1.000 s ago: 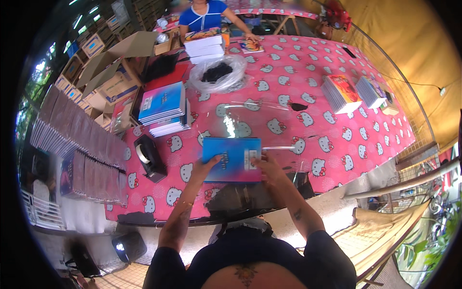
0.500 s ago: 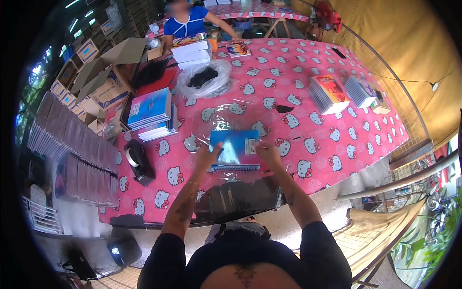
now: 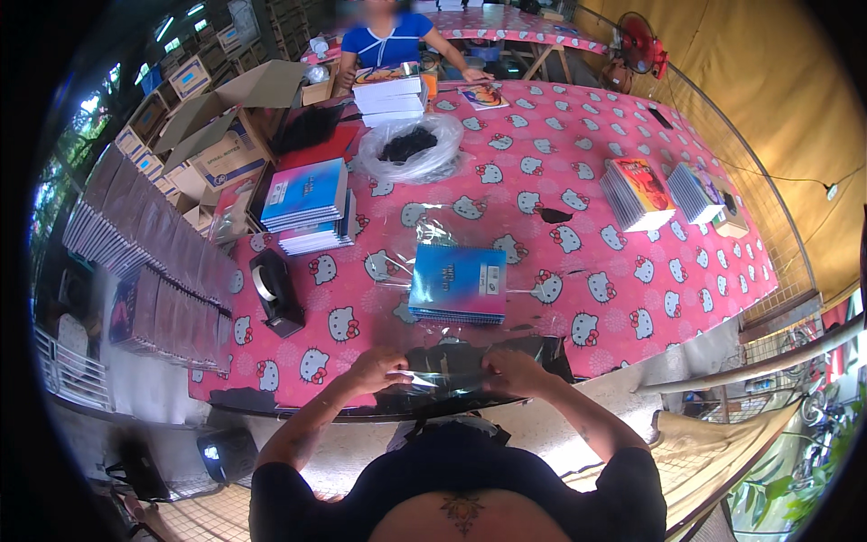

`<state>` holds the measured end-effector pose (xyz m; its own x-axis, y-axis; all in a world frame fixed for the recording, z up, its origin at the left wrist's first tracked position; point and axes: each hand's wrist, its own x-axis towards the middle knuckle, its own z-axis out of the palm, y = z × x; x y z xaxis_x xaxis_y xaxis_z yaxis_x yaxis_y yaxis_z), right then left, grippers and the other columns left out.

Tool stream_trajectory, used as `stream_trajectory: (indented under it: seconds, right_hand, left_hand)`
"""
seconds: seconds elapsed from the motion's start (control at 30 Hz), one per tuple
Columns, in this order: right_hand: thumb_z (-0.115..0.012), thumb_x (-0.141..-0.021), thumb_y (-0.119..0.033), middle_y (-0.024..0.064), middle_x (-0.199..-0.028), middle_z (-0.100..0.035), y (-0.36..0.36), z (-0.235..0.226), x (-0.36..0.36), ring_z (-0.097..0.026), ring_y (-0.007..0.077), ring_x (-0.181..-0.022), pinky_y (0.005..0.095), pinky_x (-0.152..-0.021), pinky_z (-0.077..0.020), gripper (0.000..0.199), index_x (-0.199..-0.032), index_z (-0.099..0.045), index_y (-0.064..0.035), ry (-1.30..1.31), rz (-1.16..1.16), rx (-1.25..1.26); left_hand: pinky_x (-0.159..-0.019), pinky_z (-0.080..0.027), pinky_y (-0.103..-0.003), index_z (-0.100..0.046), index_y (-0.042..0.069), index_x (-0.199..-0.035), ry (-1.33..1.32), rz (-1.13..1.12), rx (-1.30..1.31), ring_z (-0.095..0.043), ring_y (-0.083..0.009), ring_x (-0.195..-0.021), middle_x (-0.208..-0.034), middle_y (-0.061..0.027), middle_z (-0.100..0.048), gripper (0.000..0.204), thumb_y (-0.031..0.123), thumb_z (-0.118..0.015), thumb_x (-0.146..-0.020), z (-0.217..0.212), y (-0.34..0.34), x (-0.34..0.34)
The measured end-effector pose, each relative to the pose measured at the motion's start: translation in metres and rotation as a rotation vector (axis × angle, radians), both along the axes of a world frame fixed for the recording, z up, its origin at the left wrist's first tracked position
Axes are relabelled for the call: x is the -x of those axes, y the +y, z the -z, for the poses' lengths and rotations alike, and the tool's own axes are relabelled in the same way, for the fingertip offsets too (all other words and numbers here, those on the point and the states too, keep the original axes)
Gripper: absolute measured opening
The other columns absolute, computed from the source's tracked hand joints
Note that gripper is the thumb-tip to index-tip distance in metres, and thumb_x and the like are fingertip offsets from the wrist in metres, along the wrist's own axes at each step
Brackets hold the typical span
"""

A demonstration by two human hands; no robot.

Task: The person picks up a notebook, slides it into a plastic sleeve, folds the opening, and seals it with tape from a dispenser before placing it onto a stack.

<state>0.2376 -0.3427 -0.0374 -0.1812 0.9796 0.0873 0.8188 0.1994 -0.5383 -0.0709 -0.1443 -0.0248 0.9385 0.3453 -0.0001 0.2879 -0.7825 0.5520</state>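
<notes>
A small stack of blue spiral notebooks [image 3: 452,280] lies in front of me, on a sheet of clear plastic film [image 3: 397,257] that spreads out on its far and left sides. At the table's near edge my left hand [image 3: 379,370] pinches the near edge of the film. My right hand [image 3: 513,372] grips the same edge farther right, fingers closed. Between my hands the film is pulled up and shines over a black sheet [image 3: 442,388] on the table edge. Both hands are apart from the notebooks.
A tape dispenser [image 3: 277,294] stands left of the notebooks, beyond it more blue notebooks [image 3: 307,197]. Wrapped stacks [image 3: 172,298] line the left edge. A plastic bag [image 3: 411,149] with black contents sits farther back. Other stacks [image 3: 637,197] stand right. A person [image 3: 388,45] sits across the table.
Both my hands have left the notebooks and moved back toward me to the film's near edge. The notebooks now lie untouched. The whole view has shifted slightly.
</notes>
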Motion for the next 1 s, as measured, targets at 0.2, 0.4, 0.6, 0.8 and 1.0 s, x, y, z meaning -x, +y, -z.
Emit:
stream_trajectory:
  seconds: [0.2,0.4,0.6,0.8,1.0]
  right_hand:
    - [-0.063,-0.09,-0.021,0.0074,-0.092,-0.068,0.003,0.002,0.001,-0.067,0.0319,-0.087,0.0439,-0.071,-0.0512,0.017,-0.107,-0.063,-0.0147,-0.06,0.076,0.199]
    - [-0.062,-0.092,-0.027,0.0066,-0.09,-0.069,0.007,-0.024,0.001,-0.067,0.033,-0.082,0.0448,-0.07,-0.0519,0.018,-0.105,-0.063,-0.0147,-0.039,0.109,0.334]
    - [-0.064,-0.089,-0.029,0.009,-0.101,-0.066,0.005,-0.033,0.013,-0.066,0.0325,-0.095,0.0441,-0.077,-0.0525,0.024,-0.107,-0.064,-0.0135,-0.105,0.158,0.21]
    - [-0.062,-0.09,-0.022,0.0119,-0.108,-0.065,-0.02,-0.038,-0.019,-0.065,0.0323,-0.099,0.0432,-0.081,-0.0529,0.021,-0.105,-0.068,-0.0084,0.008,0.18,0.335]
    - [-0.061,-0.094,-0.02,0.0123,-0.108,-0.067,0.028,-0.049,-0.084,-0.067,0.0236,-0.099,0.0392,-0.081,-0.054,0.019,-0.105,-0.068,-0.0065,0.689,0.655,0.111]
  left_hand:
    - [-0.067,-0.052,-0.041,-0.069,0.011,-0.097,-0.121,-0.132,0.073,-0.065,-0.0305,-0.074,-0.078,-0.0089,-0.067,0.015,0.025,-0.066,-0.092,0.014,-0.007,-0.007]
    - [-0.064,-0.052,-0.036,-0.067,0.01,-0.104,-0.021,0.025,0.188,-0.067,-0.0254,-0.072,-0.081,-0.0077,-0.069,0.02,0.021,-0.072,-0.088,0.005,0.009,-0.001]
    - [-0.072,-0.054,-0.038,-0.066,0.008,-0.107,0.053,-0.03,0.326,-0.068,-0.0234,-0.079,-0.091,-0.0099,-0.068,0.029,0.025,-0.075,-0.086,-0.008,0.009,-0.008]
    - [-0.08,-0.053,-0.039,-0.065,0.008,-0.105,0.147,-0.069,0.246,-0.068,-0.0256,-0.095,-0.096,-0.0134,-0.067,0.022,0.016,-0.073,-0.086,0.008,0.014,0.02]
    - [-0.08,-0.051,-0.036,-0.068,0.004,-0.099,-0.334,-0.315,0.003,-0.067,-0.024,-0.09,-0.102,-0.0114,-0.069,0.016,0.015,-0.066,-0.087,-0.028,0.081,-0.024]
